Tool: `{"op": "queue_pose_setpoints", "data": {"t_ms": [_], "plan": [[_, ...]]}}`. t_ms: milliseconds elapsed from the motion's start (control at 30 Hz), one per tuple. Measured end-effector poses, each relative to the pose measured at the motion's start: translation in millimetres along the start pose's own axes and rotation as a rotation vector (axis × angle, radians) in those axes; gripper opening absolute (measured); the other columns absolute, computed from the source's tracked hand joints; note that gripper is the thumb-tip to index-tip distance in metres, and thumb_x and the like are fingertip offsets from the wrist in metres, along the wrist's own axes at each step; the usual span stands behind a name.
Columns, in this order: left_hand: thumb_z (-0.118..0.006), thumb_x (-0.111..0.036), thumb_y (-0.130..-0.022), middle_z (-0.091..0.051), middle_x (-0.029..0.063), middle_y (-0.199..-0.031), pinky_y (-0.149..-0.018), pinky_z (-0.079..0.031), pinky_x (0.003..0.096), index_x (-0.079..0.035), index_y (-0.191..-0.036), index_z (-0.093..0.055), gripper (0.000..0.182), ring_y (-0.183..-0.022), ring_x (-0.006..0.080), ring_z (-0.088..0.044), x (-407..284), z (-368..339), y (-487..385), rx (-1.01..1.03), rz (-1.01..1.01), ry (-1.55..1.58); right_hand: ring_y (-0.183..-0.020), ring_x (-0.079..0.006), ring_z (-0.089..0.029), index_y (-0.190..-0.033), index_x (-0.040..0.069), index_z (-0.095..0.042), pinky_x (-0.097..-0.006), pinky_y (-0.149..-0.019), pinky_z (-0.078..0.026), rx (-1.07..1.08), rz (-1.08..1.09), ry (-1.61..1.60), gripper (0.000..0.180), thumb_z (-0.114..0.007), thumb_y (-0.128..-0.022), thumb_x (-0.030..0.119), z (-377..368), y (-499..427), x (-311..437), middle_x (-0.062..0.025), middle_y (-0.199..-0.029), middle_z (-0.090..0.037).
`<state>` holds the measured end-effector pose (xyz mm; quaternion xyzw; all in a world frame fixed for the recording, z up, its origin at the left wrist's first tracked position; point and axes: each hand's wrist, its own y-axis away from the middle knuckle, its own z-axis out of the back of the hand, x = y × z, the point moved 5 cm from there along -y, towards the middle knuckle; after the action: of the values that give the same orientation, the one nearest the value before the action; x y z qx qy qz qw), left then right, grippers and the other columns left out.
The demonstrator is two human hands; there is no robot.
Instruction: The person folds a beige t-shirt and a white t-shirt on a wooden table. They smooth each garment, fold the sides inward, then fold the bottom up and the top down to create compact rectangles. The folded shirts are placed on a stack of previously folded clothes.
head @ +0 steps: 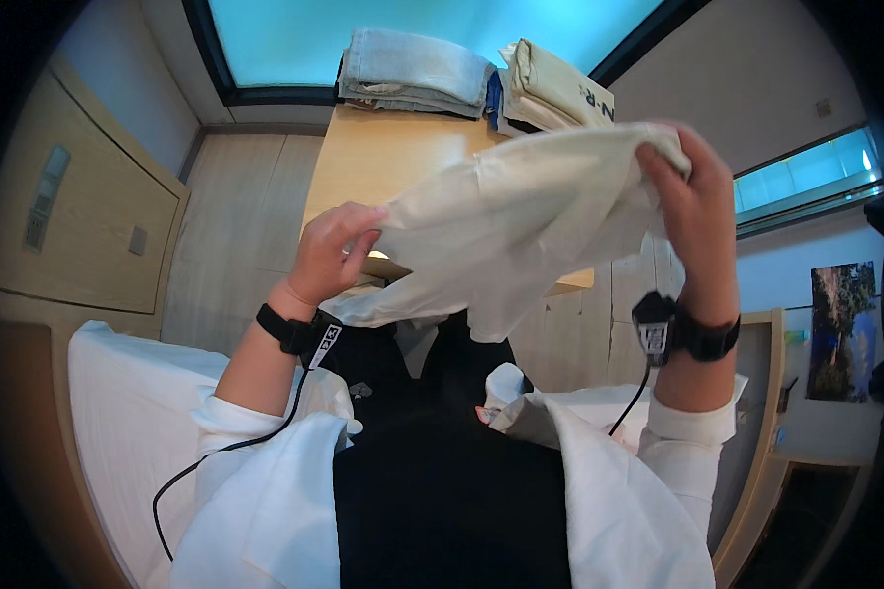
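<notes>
A pale cream cloth garment is stretched between my two hands, over the near part of a light wooden table and my lap. My left hand pinches one edge between thumb and fingers. Higher up, at the far right, my right hand grips a bunched corner. The garment's lower part hangs loose in folds above my dark trousers. Its exact kind cannot be told from this view.
On the wooden table lie a stack of folded jeans and a stack of folded light clothes. A white-covered bed is beside me. Black cables run from my wrist straps. A wooden cabinet stands left.
</notes>
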<state>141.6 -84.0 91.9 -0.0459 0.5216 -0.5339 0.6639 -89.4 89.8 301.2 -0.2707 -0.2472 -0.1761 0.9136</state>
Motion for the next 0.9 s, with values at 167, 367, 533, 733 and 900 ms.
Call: {"op": "queue_pose_setpoints", "data": {"t_ms": [167,367,533,733,900], "plan": [[-0.065,-0.002,-0.068,-0.060,0.0058,-0.084,-0.066,-0.044,0.0356,-0.012,-0.089,-0.069,0.024,-0.075,0.0250,-0.058,-34.7,1.4,0.8,0.120,-0.227,-0.129,-0.070,-0.0194,-0.061,-0.099,0.000,-0.064,-0.0325,-0.068,-0.048,-0.015,0.209,0.181,0.024,-0.059,-0.087,0.020,-22.7,-56.3,39.4,-0.0140,-0.077,-0.063],[-0.077,-0.030,-0.068,-0.055,0.0052,-0.082,-0.075,-0.037,0.0359,-0.011,-0.085,-0.070,0.027,-0.080,0.0242,-0.055,-42.3,-13.7,8.1,0.224,-0.004,-0.177,-0.078,-0.0120,-0.060,-0.103,0.001,-0.063,-0.0261,-0.072,-0.048,0.199,0.046,-0.113,0.023,-0.058,-0.089,0.017,-70.6,-82.7,54.6,-0.0044,-0.088,-0.065],[-0.077,-0.039,-0.069,-0.060,0.0080,-0.092,-0.080,-0.037,0.0381,-0.010,-0.089,-0.070,0.035,-0.090,0.0284,-0.056,-35.6,-20.2,22.4,0.273,0.222,-0.189,-0.079,-0.0132,-0.061,-0.104,-0.001,-0.063,-0.0269,-0.073,-0.050,0.309,-0.007,-0.137,0.025,-0.060,-0.087,0.016,-93.3,-84.2,62.3,-0.0064,-0.090,-0.064],[-0.072,-0.024,-0.074,-0.062,0.0071,-0.089,-0.074,-0.042,0.0377,-0.009,-0.079,-0.068,0.016,-0.085,0.0278,-0.059,-0.9,16.4,32.3,0.161,0.391,-0.315,-0.079,-0.0135,-0.060,-0.104,-0.001,-0.062,-0.0271,-0.074,-0.050,0.319,-0.084,-0.343,0.024,-0.061,-0.086,0.015,-87.3,-75.4,56.2,-0.0073,-0.093,-0.064],[-0.071,-0.025,-0.075,-0.061,0.0039,-0.090,-0.082,-0.041,0.0391,-0.011,-0.081,-0.069,0.016,-0.087,0.0277,-0.058,6.9,80.1,23.2,0.004,0.322,-0.356,-0.078,-0.0139,-0.061,-0.104,-0.001,-0.063,-0.0269,-0.074,-0.051,0.339,-0.185,-0.538,0.024,-0.061,-0.086,0.015,-82.4,-72.2,49.7,-0.0071,-0.093,-0.065]]}}
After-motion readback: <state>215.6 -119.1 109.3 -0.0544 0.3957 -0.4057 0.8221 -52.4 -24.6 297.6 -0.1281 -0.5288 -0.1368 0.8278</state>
